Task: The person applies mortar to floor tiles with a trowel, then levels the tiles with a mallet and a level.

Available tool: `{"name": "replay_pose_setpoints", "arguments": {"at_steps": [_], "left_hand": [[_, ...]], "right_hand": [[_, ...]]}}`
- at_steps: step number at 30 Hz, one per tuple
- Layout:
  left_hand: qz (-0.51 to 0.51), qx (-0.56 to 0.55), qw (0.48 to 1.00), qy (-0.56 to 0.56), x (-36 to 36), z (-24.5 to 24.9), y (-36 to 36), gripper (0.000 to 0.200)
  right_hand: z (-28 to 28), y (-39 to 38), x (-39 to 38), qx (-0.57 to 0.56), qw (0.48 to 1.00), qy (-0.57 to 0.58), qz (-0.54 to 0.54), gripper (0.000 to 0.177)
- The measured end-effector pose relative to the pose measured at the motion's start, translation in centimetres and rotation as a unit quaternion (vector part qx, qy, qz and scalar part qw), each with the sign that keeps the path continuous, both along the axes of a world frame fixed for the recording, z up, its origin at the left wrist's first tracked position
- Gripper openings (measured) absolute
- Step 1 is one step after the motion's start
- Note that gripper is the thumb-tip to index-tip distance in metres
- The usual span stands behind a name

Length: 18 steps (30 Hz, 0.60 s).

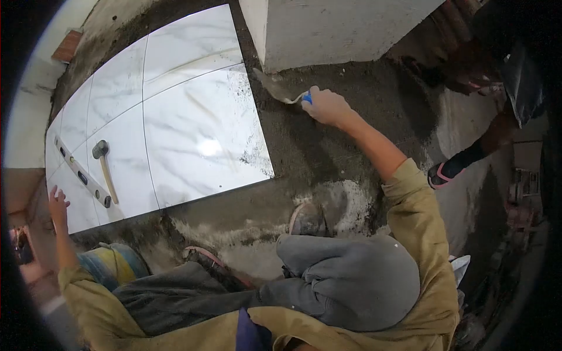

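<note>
Steel trowel worked into dark, grainy mortar

The trowel (275, 88) is gripped by the right hand (328, 107), fingers curled shut — left hand (57, 206) is spread flat on a glossy marbled tile (199, 134).

No text, label, brand, number or sign can be read anywhere in the view; the long level (82, 173) lying on the marble-patterned tiles (193, 128) carries dark marks, but they are too small and blurred to make out as writing; the blue handle of the trowel (274, 88) is mostly covered by the right hand (328, 106), so any mark there is hidden.
</note>
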<state>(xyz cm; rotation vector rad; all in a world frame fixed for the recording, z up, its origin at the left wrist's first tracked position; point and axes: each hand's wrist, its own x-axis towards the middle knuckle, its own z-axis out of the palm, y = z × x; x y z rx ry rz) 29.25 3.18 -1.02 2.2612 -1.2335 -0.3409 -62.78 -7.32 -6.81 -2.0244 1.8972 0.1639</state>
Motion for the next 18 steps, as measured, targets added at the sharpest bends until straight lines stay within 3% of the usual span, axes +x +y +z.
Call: {"name": "replay_pose_setpoints", "arguments": {"at_steps": [3, 5, 8, 11, 15, 18], "left_hand": [[0.011, 0.060, 0.998, 0.017, -2.5, 0.7, -0.4, 0.048], [-0.031, -0.026, 0.999, 0.017, -2.8, 0.2, -0.1, 0.048], [-0.019, -0.024, 0.997, 0.065, 3.2, -1.6, -0.4, 0.050], [0.005, -0.071, 0.997, 0.020, 3.5, -2.2, -1.2, 0.051], [-0.029, -0.061, 0.998, 0.017, -1.3, -1.7, -2.7, 0.051], [-0.055, 0.027, 0.998, -0.028, -1.1, -1.7, -2.6, 0.052]], "right_hand": [[0.6, 0.1, 1.5, -0.020, 0.998, -0.036, 0.037, 0.048], [-0.8, -1.1, -1.0, -0.005, 1.000, -0.012, 0.027, 0.047], [-0.1, -1.1, -2.2, 0.015, 0.999, 0.022, 0.024, 0.047], [1.3, 0.3, -0.3, 0.011, 0.999, 0.038, 0.002, 0.047], [0.1, 0.4, -3.8, 0.020, 0.997, 0.071, -0.027, 0.049], [2.0, 1.2, -3.1, 0.017, 0.998, 0.062, -0.025, 0.049]]}}
